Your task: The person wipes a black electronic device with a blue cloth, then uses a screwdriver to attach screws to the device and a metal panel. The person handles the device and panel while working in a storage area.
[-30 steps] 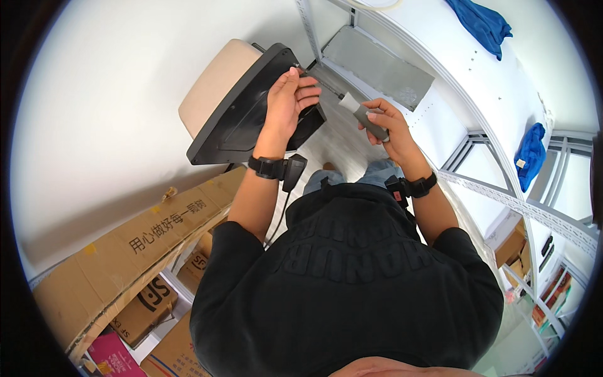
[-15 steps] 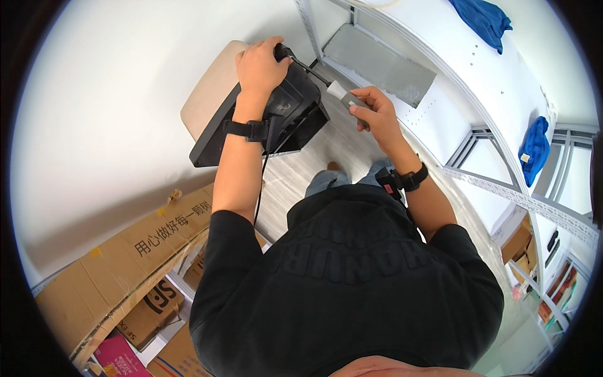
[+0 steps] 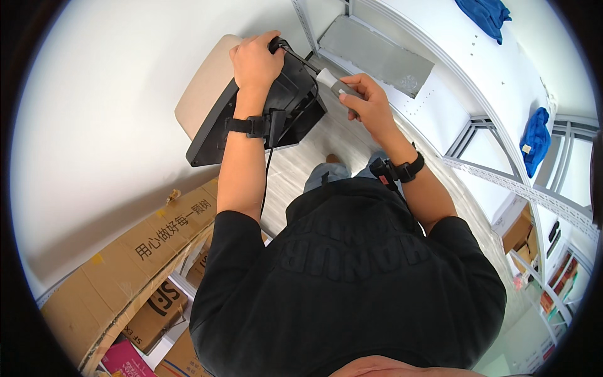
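Work position: the unit (image 3: pixel 220 122), a beige body with a black base, sits tilted at 11 o'clock, close to the wall (image 3: pixel 113 94). The screwdriver (image 3: pixel 325 77) is at 1 o'clock, its shaft pointing up and left to the unit's upper corner.

Right grip (image 3: pixel 369 103), 1 o'clock: fingers wrapped around the grey handle, thumb laid along it. Left grip (image 3: pixel 256 63), 11 o'clock: curled over the upper corner, beside the shaft's far end. The fingers hide the contact, so it cannot be told whether this grip clasps the unit, the tip or both.

Step in hand: judged to be screwdriver work at that corner. The next move calls for a seated tip, a shaft in line with the fastening point and a steady unit while the handle is turned.

Surroundings: a grey panel (image 3: pixel 377 53) lies beyond the screwdriver at 1 o'clock. The white rack (image 3: pixel 496 179) runs down the side from 1 to 4 o'clock, with a blue cloth (image 3: pixel 534 144) near 3 o'clock. A long carton (image 3: pixel 125 264) occupies 8 o'clock.

Obstructions: the left forearm crosses the base, and a black cord (image 3: pixel 269 176) hangs from its wrist; guard against snagging.
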Demonstrator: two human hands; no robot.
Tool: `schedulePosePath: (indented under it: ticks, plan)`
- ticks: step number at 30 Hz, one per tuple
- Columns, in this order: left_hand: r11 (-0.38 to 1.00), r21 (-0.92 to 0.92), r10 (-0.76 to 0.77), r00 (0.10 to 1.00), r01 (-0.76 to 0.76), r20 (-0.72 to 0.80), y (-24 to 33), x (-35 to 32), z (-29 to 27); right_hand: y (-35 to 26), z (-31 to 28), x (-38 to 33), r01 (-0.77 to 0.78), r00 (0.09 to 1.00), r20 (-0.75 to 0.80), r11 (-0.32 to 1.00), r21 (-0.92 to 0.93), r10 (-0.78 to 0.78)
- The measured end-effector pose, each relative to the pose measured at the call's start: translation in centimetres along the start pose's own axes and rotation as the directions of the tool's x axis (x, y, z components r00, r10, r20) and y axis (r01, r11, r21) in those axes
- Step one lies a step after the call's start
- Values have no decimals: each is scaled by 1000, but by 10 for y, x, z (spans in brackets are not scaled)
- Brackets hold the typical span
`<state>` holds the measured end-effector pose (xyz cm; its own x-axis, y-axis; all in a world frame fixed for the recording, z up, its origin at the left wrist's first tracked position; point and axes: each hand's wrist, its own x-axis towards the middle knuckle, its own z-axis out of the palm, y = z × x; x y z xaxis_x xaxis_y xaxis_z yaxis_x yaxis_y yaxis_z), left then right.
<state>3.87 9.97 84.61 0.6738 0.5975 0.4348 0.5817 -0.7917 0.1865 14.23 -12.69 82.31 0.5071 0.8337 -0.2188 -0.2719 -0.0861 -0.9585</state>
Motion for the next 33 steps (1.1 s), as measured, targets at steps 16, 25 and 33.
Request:
schedulePosePath:
  ticks: [16,25,33]
  plan:
    - [997,-28,-71,996,73,57,1,0,3,-2,10,-15,306,851,-239,811,-499,-468]
    - [998,-43,-48,998,50,37,-3,1,7,-2,16,-11,220,880,-285,858,-464,-380]
    - [996,-33,-75,995,77,72,0,3,4,-3,16,-17,189,934,-249,946,-262,-256]
